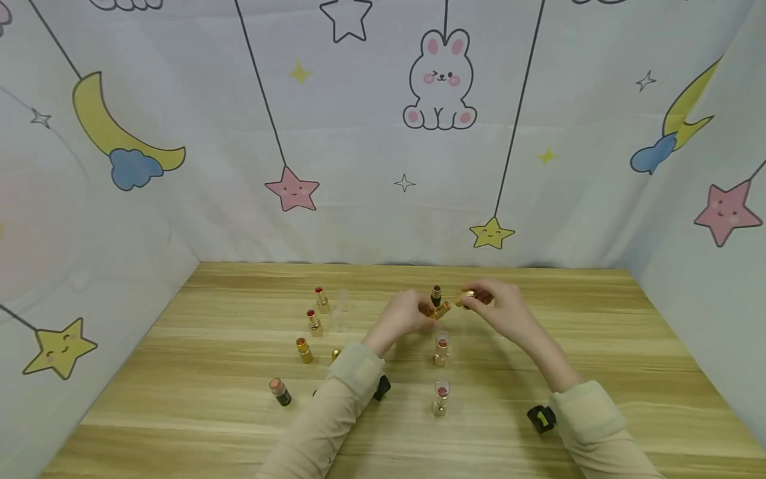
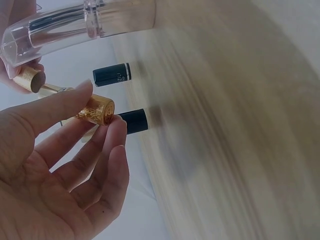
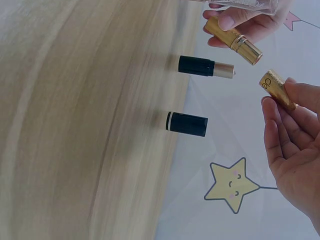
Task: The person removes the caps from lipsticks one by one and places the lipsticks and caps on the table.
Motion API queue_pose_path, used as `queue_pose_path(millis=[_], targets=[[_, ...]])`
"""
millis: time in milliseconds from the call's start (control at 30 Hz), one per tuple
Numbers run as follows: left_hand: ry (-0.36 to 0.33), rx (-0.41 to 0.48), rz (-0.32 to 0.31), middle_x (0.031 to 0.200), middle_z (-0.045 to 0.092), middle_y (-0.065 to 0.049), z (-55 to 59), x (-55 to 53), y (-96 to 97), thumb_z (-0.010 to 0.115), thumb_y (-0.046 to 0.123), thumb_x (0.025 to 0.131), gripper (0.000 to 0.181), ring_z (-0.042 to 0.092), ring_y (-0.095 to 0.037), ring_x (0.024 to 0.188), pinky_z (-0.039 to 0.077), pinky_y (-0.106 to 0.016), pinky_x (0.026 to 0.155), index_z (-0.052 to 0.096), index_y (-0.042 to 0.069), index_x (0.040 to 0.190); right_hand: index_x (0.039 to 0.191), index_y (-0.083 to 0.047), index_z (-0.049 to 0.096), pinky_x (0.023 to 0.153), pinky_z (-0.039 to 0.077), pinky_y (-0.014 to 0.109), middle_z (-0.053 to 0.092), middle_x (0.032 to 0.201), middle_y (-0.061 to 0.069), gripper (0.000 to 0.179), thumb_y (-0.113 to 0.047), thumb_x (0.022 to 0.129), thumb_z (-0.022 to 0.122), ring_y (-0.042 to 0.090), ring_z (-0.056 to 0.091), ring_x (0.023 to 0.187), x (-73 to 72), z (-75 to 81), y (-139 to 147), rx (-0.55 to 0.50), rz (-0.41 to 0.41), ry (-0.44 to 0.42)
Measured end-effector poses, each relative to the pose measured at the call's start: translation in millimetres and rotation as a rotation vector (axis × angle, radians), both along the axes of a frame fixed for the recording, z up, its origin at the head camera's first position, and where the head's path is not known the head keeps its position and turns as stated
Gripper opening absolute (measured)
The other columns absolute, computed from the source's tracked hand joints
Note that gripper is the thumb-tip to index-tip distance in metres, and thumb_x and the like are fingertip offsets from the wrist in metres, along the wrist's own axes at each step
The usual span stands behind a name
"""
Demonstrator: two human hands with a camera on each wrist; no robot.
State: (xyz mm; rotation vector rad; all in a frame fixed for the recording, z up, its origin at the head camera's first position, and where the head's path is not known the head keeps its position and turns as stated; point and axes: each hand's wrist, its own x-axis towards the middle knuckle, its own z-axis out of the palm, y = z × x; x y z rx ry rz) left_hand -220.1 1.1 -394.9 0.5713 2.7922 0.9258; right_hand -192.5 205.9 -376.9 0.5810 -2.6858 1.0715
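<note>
My left hand point(image 1: 409, 313) pinches a gold lipstick tube point(image 3: 232, 40) by its base between thumb and fingers, tilted, with its inner end toward the right hand. Between the thumb and fingertips of my right hand point(image 1: 499, 309) is a gold lipstick cap point(image 3: 276, 90) with dark lettering. A short gap separates cap and tube in the right wrist view. Just behind the hands stands an uncapped dark lipstick point(image 1: 436, 295), and a black cap point(image 3: 187, 124) stands to its right, mostly hidden by right-hand fingers in the head view.
Two clear-capped lipsticks point(image 1: 441, 349) stand in front of the hands. To the left, several uncapped lipsticks point(image 1: 314, 322) form a row, with clear caps point(image 1: 342, 299) and a round gold top point(image 1: 336, 354) nearby. A black object point(image 1: 541, 419) with yellow marking is beside the right sleeve.
</note>
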Motion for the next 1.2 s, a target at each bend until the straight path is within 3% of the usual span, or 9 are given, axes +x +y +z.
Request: queue_pose_path(millis=[500,633,867,1200], targets=[[-0.023,0.041,0.014,0.088,0.072,-0.006,-10.3,-3.9,-0.3,0.078,0.012,0.078,0.014,0.061,-0.017,0.081,0.047,-0.03,0.077,0.074,0.007,0.09,0.111,-0.002,0.067,0.072,0.053,0.034,0.071,0.097,0.01,0.024,-0.015,0.091,0.065,0.02,0.065,0.083,-3.0,-17.6,8,0.084,-0.018,0.035],[-0.045,0.059,0.022,0.087,0.071,-0.006,-12.6,-5.1,0.2,0.078,0.01,0.077,0.014,0.058,-0.015,0.078,0.047,-0.03,0.076,0.073,0.006,0.089,0.108,-0.002,0.068,0.072,0.052,0.033,0.07,0.096,0.009,0.021,-0.015,0.09,0.066,0.017,0.063,0.082,-4.3,-21.9,8,0.119,-0.018,0.033],[-0.019,0.026,0.024,0.083,0.069,-0.007,-16.2,-5.9,1.8,0.079,0.01,0.075,0.015,0.053,-0.013,0.072,0.044,-0.027,0.069,0.071,0.005,0.086,0.097,-0.006,0.069,0.066,0.05,0.028,0.069,0.085,0.003,0.014,-0.015,0.087,0.07,0.01,0.059,0.074,-6.5,-29.6,9,0.203,-0.006,0.042],[-0.061,0.045,0.034,0.081,0.066,-0.006,-17.5,-4.8,5.1,0.079,0.007,0.074,0.012,0.052,-0.014,0.073,0.045,-0.028,0.069,0.069,0.005,0.082,0.097,-0.004,0.069,0.067,0.05,0.026,0.068,0.086,0.002,0.016,-0.016,0.086,0.071,0.009,0.059,0.075,-7.3,-34.0,8,0.25,0.002,0.004]])
